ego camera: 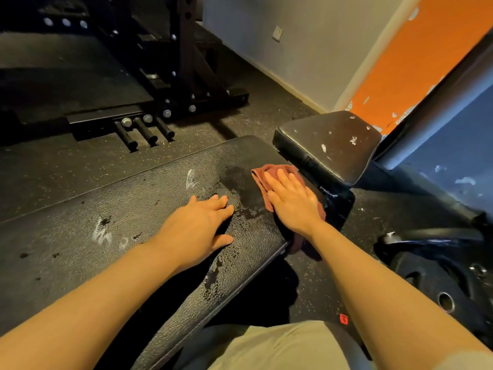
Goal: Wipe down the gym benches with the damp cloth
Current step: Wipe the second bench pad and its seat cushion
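Far left: a dark squat rack (184,62) with short storage pegs, standing on speckled rubber floor (53,166), well apart from the work. Next, the long black bench pad (149,198), long axis running from lower left up to upper right, far end aimed at the wall corner; chalky white smears (102,233) and dark specks toward its left part, a wet sheen near the middle. On that pad, the left hand (202,222), flat, fingers straight and loosely spread, holding nothing, apparently bracing. Just right of it, the right hand (292,201), palm down, fingers straight and close together, pressing the reddish cloth (262,173) onto the pad's right edge; part of the cloth hanging off that edge under the wrist. Cloth bunched, stretched roughly along the hand, front end toward the small seat pad (328,145), itself flecked with white. Further right, a weight plate (437,276) on the floor and an orange wall (416,65). Probably mid-wipe, with much of the pad undone. For a good pass: flat palm, even pressure, long overlapping strokes along the pad's axis, leftward to the smears, loose tail gathered under the palm, firmer rubbing on dried marks, seat pad after.
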Available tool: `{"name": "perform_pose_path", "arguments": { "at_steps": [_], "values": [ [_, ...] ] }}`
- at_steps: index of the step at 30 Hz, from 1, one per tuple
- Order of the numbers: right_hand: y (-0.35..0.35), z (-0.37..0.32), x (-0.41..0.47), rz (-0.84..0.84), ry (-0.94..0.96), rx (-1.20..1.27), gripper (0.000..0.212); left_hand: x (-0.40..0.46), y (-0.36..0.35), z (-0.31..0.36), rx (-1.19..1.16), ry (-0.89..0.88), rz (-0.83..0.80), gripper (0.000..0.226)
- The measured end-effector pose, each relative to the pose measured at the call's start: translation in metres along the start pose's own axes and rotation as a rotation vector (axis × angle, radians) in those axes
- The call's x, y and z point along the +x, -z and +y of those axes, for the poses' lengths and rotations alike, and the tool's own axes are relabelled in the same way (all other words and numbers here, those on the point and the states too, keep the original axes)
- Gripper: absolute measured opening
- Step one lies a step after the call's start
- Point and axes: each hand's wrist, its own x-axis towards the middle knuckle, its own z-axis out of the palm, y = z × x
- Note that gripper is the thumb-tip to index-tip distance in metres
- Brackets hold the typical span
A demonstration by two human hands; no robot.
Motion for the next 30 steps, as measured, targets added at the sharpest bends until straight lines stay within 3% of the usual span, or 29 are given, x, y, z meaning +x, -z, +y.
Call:
{"name": "perform_pose_path", "arguments": {
  "at_steps": [4, 7, 10, 13, 18, 21, 30],
  "values": [
    [-0.005, -0.01, -0.01, 0.087, -0.069, -0.02, 0.048, 0.001, -0.002, 0.0, -0.009, 0.01, -0.003, 0.069],
    [-0.015, -0.025, -0.038, 0.148, 0.051, -0.05, 0.048, 0.001, -0.002, 0.0, 0.002, 0.015, 0.005, 0.068],
    [-0.019, -0.018, -0.054, 0.098, 0.16, -0.016, 0.049, 0.001, -0.003, 0.002, 0.027, 0.018, 0.006, 0.068],
    [-0.018, -0.002, -0.05, 0.12, 0.197, -0.011, 0.06, -0.002, -0.005, 0.003, 0.028, 0.019, 0.018, 0.067],
    [-0.021, 0.01, -0.041, 0.205, 0.084, -0.037, 0.06, -0.003, -0.009, 0.002, 0.015, 0.02, 0.046, 0.065],
    [-0.024, 0.004, -0.042, 0.166, 0.038, -0.023, 0.056, -0.003, -0.013, 0.003, 0.005, 0.023, 0.068, 0.064],
    [-0.023, 0.005, -0.062, 0.111, 0.336, -0.059, 0.064, -0.002, -0.007, 0.008, 0.058, -0.001, 0.124, 0.056]
  ]
}}
